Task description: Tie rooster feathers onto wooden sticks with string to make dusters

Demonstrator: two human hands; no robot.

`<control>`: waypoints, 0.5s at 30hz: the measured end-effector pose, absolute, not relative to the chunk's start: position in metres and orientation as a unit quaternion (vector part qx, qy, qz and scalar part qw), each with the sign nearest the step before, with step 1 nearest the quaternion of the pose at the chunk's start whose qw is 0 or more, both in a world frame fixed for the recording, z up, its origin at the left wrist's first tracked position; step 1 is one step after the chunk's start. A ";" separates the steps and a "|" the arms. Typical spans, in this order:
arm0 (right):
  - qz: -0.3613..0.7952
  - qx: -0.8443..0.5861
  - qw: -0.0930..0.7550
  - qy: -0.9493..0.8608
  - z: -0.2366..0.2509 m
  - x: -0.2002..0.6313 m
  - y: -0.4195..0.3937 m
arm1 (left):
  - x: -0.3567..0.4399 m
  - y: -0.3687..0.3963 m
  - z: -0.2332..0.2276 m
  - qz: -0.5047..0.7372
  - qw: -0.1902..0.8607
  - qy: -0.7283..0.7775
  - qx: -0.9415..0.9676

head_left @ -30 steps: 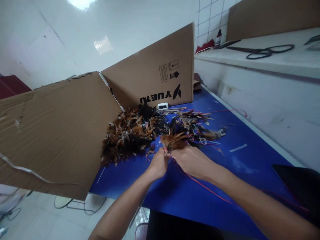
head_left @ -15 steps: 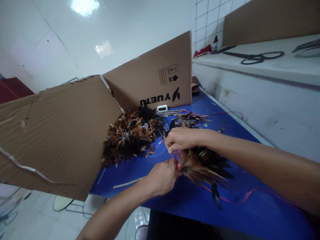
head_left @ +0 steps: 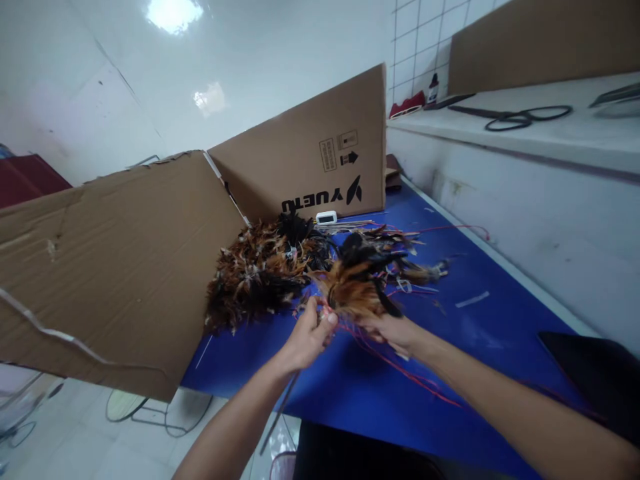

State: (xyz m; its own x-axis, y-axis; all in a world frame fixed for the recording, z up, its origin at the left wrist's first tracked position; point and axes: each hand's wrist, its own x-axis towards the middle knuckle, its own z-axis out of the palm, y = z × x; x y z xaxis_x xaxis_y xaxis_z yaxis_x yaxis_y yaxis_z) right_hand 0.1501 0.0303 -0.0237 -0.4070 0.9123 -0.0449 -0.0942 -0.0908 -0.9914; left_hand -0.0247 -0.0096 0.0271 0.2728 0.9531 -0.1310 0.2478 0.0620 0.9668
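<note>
My left hand point(head_left: 311, 335) pinches the base of a feather duster point(head_left: 357, 293), where red string point(head_left: 420, 383) is wound about brown and black feathers. A thin dark stick point(head_left: 280, 413) slants down from below this hand, past the table's front edge. My right hand point(head_left: 393, 331) is closed at the lower right side of the feathers, its fingertips mostly hidden, so what it grips is unclear. Loose strands of the string trail beneath it across the blue tabletop point(head_left: 345, 400).
A heap of brown and black feathers point(head_left: 255, 280) lies against the folded cardboard screen point(head_left: 300, 147). Behind the hands are thin sticks point(head_left: 347, 225), a small white display device point(head_left: 327, 217) and a loose feather bundle point(head_left: 420, 272). Scissors point(head_left: 520, 119) rest on the right ledge. A dark flat object point(head_left: 590, 373) lies at right.
The feathers have swung from pointing right to pointing up and away. My right hand has moved from above the tied base to the lower right of the feathers; my left hand shifted slightly left.
</note>
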 end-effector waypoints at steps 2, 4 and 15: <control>0.645 -0.352 0.381 -0.561 -0.026 0.145 0.026 | -0.023 -0.005 0.021 0.346 0.589 0.493 0.539; 0.628 -0.345 0.392 -0.577 -0.025 0.142 0.022 | -0.020 -0.003 0.016 0.358 0.617 0.482 0.509; 0.532 -0.374 0.366 -0.666 -0.021 0.156 0.017 | -0.022 0.005 -0.001 0.386 0.640 0.478 0.462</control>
